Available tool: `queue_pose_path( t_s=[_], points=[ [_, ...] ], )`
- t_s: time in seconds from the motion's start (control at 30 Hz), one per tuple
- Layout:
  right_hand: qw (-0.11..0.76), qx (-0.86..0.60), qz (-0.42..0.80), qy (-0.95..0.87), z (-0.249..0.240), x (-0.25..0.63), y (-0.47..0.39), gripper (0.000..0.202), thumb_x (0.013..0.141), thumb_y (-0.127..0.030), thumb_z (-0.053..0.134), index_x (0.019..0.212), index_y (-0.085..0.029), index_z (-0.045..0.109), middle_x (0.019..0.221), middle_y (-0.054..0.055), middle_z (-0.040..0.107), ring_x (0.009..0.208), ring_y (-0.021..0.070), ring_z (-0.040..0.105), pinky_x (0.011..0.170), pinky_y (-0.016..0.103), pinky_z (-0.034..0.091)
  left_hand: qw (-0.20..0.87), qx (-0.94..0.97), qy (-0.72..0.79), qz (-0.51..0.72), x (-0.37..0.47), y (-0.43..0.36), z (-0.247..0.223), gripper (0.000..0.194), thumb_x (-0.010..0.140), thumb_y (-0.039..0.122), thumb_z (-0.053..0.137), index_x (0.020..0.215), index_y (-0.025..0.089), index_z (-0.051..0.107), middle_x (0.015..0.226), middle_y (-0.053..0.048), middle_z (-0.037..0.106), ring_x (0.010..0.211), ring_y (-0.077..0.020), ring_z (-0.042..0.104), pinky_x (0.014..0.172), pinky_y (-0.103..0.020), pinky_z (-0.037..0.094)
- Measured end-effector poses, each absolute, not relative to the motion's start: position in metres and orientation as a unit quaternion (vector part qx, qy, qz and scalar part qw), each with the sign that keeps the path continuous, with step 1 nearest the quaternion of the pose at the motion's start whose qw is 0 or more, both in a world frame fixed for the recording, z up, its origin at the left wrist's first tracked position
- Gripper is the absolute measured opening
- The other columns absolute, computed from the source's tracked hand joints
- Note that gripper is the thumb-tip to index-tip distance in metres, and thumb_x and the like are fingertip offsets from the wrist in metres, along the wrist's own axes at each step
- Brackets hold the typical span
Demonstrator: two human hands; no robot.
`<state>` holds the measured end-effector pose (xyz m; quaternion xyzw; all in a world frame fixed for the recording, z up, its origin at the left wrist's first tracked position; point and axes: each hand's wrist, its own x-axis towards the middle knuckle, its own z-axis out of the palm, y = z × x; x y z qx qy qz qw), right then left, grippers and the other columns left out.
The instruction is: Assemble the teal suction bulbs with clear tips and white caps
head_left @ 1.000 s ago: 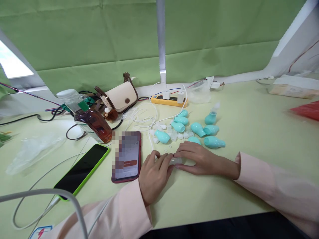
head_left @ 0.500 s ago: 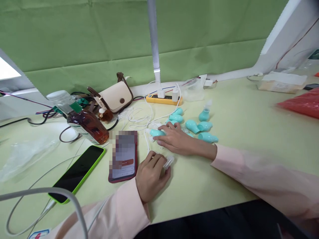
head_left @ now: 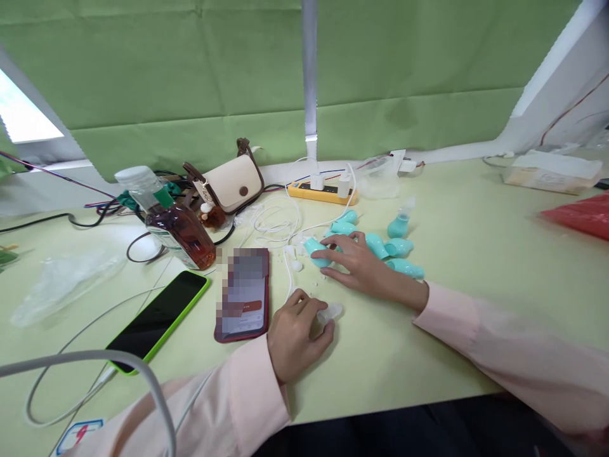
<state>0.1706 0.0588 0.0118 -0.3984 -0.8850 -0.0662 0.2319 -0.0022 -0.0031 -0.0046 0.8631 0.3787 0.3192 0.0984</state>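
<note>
My left hand [head_left: 299, 333] rests low on the table, thumb and fingers closed around a small translucent plastic piece [head_left: 333, 311]. Farther up and to the right, my right hand [head_left: 359, 263] has its fingertips on a turquoise bulb-shaped plastic piece [head_left: 314, 251], whose wide end points away from the hand. More turquoise pieces lie just beyond and beside that hand, among them one [head_left: 399, 247] on its side and another [head_left: 406, 268] near the wrist. A turquoise bulb with a clear tip [head_left: 398, 225] stands upright behind them. Small white bits [head_left: 296, 265] are scattered near the fingers.
To the left are a phone in a red case [head_left: 245, 304], a green-edged phone [head_left: 159, 320] and a tilted bottle of brown liquid [head_left: 178, 231]. A cream bag [head_left: 233, 184], a yellow power strip [head_left: 304, 192] and white cables stand at the back. A red bag [head_left: 583, 214] is far right.
My right hand has drawn the turquoise piece slightly back from the white bits, and the piece is turned at more of a slant. The translucent piece in my left hand has turned. The view has shifted slightly.
</note>
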Motion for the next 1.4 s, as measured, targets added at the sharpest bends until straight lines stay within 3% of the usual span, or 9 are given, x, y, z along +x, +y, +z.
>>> queue_pose_path(
  t_s=[0.17,0.33,0.47,0.6,0.7,0.83,1.03,1.23,1.4],
  points=[
    [0.188,-0.416,-0.088,-0.885,0.009,0.168,0.064,0.019,0.082,-0.027,0.043,0.098,-0.018,0.049,0.1,0.008,0.057,0.089,0.0216,0.05,0.081,0.04,0.022,0.078,0.883,0.346,0.309,-0.002,-0.003,-0.009,0.006,0.071,0.017,0.05,0.074,0.014,0.055,0.067,-0.006,0.055,0.07,-0.0183,0.047,0.06,-0.031,0.044],
    [0.132,-0.399,-0.138,-0.897,0.01,0.162,0.062,0.016,0.082,-0.025,0.044,0.095,-0.019,0.051,0.109,0.01,0.053,0.092,0.024,0.048,0.083,0.044,0.019,0.093,0.885,0.329,0.316,-0.001,-0.003,-0.012,0.006,0.069,0.011,0.049,0.072,0.015,0.053,0.069,-0.005,0.055,0.071,-0.0175,0.047,0.062,-0.03,0.044],
    [0.158,-0.38,-0.127,-0.902,0.011,0.167,0.064,0.023,0.083,-0.021,0.039,0.104,-0.022,0.048,0.111,0.008,0.053,0.093,0.0218,0.048,0.083,0.045,0.02,0.114,0.882,0.342,0.305,-0.002,-0.005,-0.013,0.008,0.069,0.012,0.049,0.076,0.015,0.052,0.07,-0.005,0.057,0.073,-0.0184,0.047,0.061,-0.03,0.044],
    [0.243,-0.375,-0.082,-0.891,0.019,0.179,0.069,0.017,0.08,-0.019,0.044,0.092,-0.018,0.056,0.086,0.005,0.058,0.081,0.0169,0.049,0.078,0.037,0.028,0.132,0.88,0.348,0.296,-0.004,-0.006,-0.012,0.027,0.072,0.015,0.048,0.099,0.014,0.049,0.071,-0.005,0.056,0.076,-0.0189,0.048,0.064,-0.03,0.045],
    [0.21,-0.348,-0.058,-0.912,0.022,0.179,0.067,0.013,0.077,-0.025,0.049,0.079,-0.019,0.06,0.072,0.004,0.054,0.073,0.0156,0.047,0.067,0.031,0.032,0.114,0.89,0.337,0.285,-0.004,-0.007,-0.01,0.041,0.075,0.014,0.045,0.116,0.014,0.041,0.071,-0.004,0.056,0.075,-0.0186,0.048,0.065,-0.031,0.045],
    [0.136,-0.327,-0.058,-0.933,0.016,0.169,0.057,0.014,0.08,-0.028,0.048,0.082,-0.023,0.061,0.073,0.004,0.054,0.078,0.0181,0.046,0.064,0.031,0.032,0.071,0.91,0.306,0.27,-0.002,-0.007,-0.006,0.029,0.075,0.012,0.043,0.102,0.015,0.054,0.069,-0.006,0.056,0.07,-0.0177,0.048,0.061,-0.03,0.044],
    [0.119,-0.329,-0.051,-0.935,0.012,0.16,0.054,0.019,0.083,-0.028,0.044,0.073,-0.025,0.06,0.069,0.003,0.054,0.076,0.0175,0.047,0.064,0.03,0.033,0.068,0.909,0.299,0.282,-0.003,-0.006,-0.011,0.019,0.075,0.013,0.046,0.09,0.015,0.058,0.066,-0.006,0.056,0.067,-0.0169,0.048,0.06,-0.029,0.043],
    [0.172,-0.319,-0.024,-0.932,0.012,0.158,0.055,0.022,0.083,-0.02,0.043,0.067,-0.022,0.058,0.067,0.002,0.055,0.073,0.0165,0.049,0.066,0.03,0.035,0.155,0.859,0.383,0.303,-0.002,-0.005,-0.009,0.005,0.073,0.015,0.05,0.077,0.014,0.052,0.069,-0.005,0.055,0.069,-0.0171,0.049,0.06,-0.028,0.042],
    [0.351,-0.354,0.179,-0.849,0.02,0.168,0.049,0.018,0.08,-0.026,0.047,0.075,-0.017,0.061,0.064,0.002,0.056,0.061,0.0119,0.048,0.056,0.025,0.038,0.313,0.747,0.471,0.348,-0.002,-0.004,-0.001,0.008,0.073,0.021,0.052,0.073,0.016,0.045,0.068,0.0,0.051,0.06,-0.0119,0.047,0.058,-0.025,0.041]
  ],
)
